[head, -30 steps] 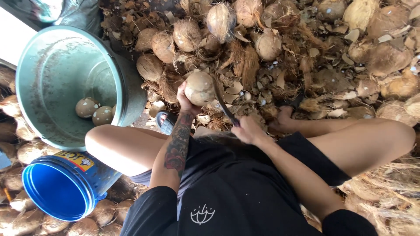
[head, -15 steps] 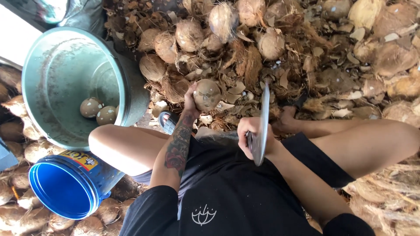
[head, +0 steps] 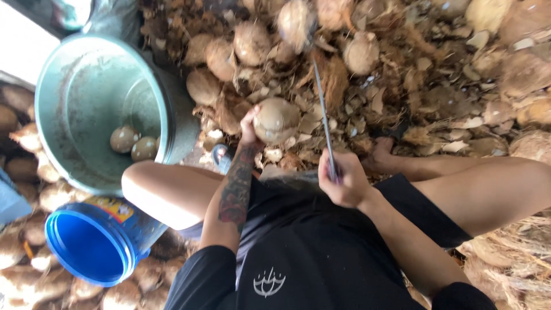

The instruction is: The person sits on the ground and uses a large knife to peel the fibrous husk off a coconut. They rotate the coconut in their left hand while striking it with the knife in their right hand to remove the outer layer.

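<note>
My left hand grips a husked brown coconut, held up in front of my knees. My right hand is closed on the handle of a long knife. Its thin blade points up and away, just right of the coconut, edge-on to the camera and not touching it. A tattoo runs along my left forearm. I sit with knees spread, in black shorts.
A big grey-green tub at left holds two peeled coconuts. Below it stands a blue bucket. A heap of coconuts and husk pieces covers the ground ahead; more husks lie at far right and lower left.
The knife swung from lying against the coconut, to raised broadside near my right hand, to pointing up beside the coconut. The coconut stayed in my left hand.
</note>
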